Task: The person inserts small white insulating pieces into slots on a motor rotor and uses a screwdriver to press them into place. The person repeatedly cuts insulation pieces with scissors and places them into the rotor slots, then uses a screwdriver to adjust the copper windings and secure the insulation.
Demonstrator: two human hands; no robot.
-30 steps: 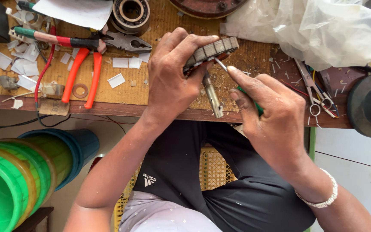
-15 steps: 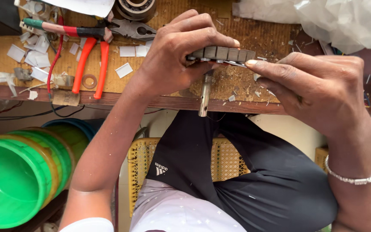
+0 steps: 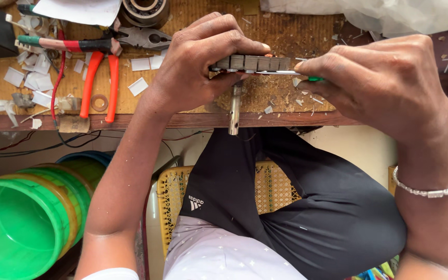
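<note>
While the left hand [image 3: 198, 67] clasps it, the slotted rotor [image 3: 252, 63] juts rightward from the grip.

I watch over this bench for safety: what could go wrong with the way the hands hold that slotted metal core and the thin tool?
The right hand pushes the thin green-handled tool along the slotted metal core toward the left hand; a slip might jab the fingers. The core is held in the air at the bench edge, its shaft hanging over the lap, so it could drop if the grip loosens.
</note>
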